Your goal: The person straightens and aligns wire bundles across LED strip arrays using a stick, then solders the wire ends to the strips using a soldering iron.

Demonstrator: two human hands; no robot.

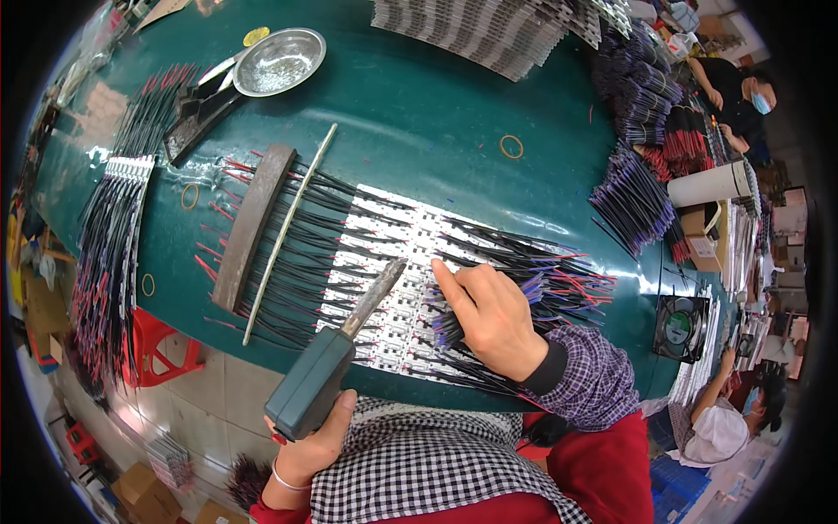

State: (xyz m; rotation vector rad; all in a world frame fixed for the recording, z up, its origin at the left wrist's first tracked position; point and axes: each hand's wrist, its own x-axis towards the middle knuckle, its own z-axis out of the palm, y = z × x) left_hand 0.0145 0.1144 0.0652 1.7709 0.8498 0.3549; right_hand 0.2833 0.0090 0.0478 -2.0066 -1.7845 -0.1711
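A green soldering gun (312,382) is gripped by my left hand (321,445), its metal tip pointing up and right over a sheet of white circuit boards (371,307). Black wires (301,240) run out from both sides of the boards. My right hand (497,319) is curled over the right part of the sheet, closed around a bundle of purple-ended wires (447,330) that shows on both sides of it. The index finger and thumb tip reach toward the boards close to the iron's tip; whether they pinch a single wire is too small to tell.
A brown bar (253,229) and a pale stick (290,234) lie across the left wires. Beyond stand a metal bowl (281,63) and stacked white boards (471,35). Wire bundles (635,196) and a small fan (681,327) are at right; a wired board strip (122,201) at left.
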